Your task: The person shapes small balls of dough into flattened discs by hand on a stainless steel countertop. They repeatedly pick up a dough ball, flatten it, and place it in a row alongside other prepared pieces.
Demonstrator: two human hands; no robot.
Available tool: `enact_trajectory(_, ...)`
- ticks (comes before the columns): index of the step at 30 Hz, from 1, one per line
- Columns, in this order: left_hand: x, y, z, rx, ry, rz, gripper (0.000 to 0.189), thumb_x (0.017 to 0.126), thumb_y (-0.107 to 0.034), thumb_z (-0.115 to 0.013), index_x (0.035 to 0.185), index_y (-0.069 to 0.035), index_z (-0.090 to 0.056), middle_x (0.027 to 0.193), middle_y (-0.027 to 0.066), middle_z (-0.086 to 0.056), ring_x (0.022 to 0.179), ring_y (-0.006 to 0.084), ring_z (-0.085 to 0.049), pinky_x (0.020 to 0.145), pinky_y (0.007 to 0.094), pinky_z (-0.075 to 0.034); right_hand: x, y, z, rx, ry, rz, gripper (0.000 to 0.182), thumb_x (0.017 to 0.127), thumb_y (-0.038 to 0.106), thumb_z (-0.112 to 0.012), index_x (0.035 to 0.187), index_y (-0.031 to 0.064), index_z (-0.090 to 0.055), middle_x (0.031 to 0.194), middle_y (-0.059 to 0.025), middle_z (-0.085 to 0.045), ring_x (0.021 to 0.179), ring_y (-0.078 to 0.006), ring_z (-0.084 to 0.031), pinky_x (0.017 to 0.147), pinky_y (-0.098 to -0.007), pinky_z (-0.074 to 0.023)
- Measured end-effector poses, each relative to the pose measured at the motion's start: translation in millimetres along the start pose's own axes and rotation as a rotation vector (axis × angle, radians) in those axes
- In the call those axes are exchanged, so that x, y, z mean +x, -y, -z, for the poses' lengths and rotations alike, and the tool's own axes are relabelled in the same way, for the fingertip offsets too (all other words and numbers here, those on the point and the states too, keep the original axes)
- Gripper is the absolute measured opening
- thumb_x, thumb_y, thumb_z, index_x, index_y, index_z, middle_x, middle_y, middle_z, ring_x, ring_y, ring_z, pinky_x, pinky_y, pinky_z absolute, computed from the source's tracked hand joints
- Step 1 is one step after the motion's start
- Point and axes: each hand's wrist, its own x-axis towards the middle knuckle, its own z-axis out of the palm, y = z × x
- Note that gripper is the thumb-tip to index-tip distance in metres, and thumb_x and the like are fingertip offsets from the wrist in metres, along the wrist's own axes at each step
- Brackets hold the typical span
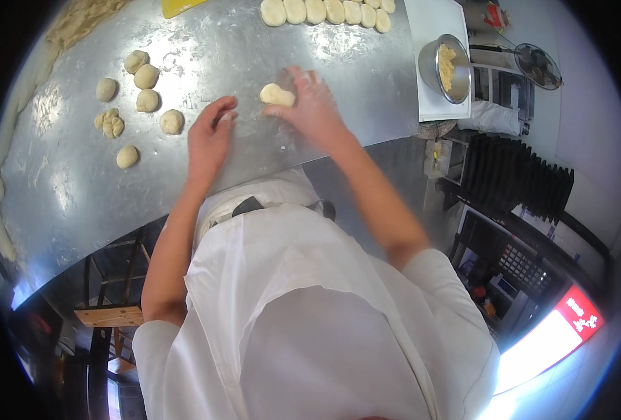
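A small pale dough piece (277, 95), pinched narrower near its right end, lies on the metal table (226, 157). Around its right side curls my right hand (315, 100), thumb below and blurred fingers above; whether it grips the dough I cannot tell. My left hand (210, 131) hovers or rests left of that piece, fingers bent, thumb apart, nothing in it. Farther left sit several round dough balls (146, 77), the closest to my left hand being a single ball (171, 122). A lumpy dough piece (109, 123) lies among them.
Rows of flattened dough pieces (315, 10) lie at the table's far edge, beside a yellow scraper or board (181, 6). A steel bowl (430, 68) with yellowish filling stands on a white board (431, 113) at right. Long dough strips (5, 131) line the left edge. A wooden stool (109, 316) stands below.
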Motion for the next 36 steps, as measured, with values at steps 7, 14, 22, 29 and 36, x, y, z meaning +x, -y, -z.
enact_trajectory(7,-14,5,29,-0.028,0.055,-0.056,0.032,0.105,0.005,-0.049,0.131,0.003,-0.066,0.125,0.0105,-0.071,0.106,0.0159,-0.07,0.093,0.0294,-0.058,54,-8,-55,-0.091,-0.273,0.178,0.033,0.095,0.038,-0.073,0.103,0.0063,-0.069,0.101,-0.0124,-0.067,0.099,-0.0361,-0.062,0.087,-0.0502,-0.0487)
enact_trajectory(14,-14,12,39,-0.044,0.108,-0.05,0.035,0.105,0.008,-0.046,0.135,0.004,-0.064,0.128,0.0101,-0.069,0.11,0.0155,-0.067,0.098,0.0299,-0.056,59,-2,-52,-0.034,-0.104,0.116,0.03,0.096,0.038,-0.071,0.098,0.0077,-0.07,0.1,-0.0107,-0.067,0.102,-0.0358,-0.062,0.091,-0.0499,-0.0484)
enact_trajectory(22,-10,10,31,-0.051,0.048,-0.07,0.028,0.105,0.004,-0.051,0.126,0.004,-0.068,0.119,0.0099,-0.073,0.101,0.0155,-0.071,0.089,0.0296,-0.059,17,-14,-11,0.17,0.192,0.046,0.025,0.088,0.02,-0.079,0.103,0.0063,-0.064,0.114,-0.0138,-0.067,0.107,-0.0365,-0.063,0.093,-0.0443,-0.0504)
enact_trajectory(29,-6,0,26,-0.021,0.071,0.042,0.03,0.105,0.004,-0.05,0.13,0.003,-0.067,0.122,0.0103,-0.073,0.107,0.0163,-0.071,0.096,0.0305,-0.058,-28,-29,-18,0.044,-0.136,0.372,0.036,0.083,0.019,-0.085,0.11,0.0049,-0.066,0.12,-0.0103,-0.068,0.116,-0.0326,-0.063,0.099,-0.0465,-0.0507)
enact_trajectory(36,21,-19,-23,0.229,0.073,-0.213,0.052,0.098,0.002,-0.057,0.15,0.0,-0.052,0.144,0.0201,-0.062,0.132,0.0305,-0.062,0.111,0.0386,-0.05,-26,-31,-12,0.116,-0.167,0.096,0.054,0.079,0.024,-0.089,0.126,0.0087,-0.066,0.139,-0.0099,-0.061,0.132,-0.0352,-0.052,0.107,-0.0477,-0.0454)
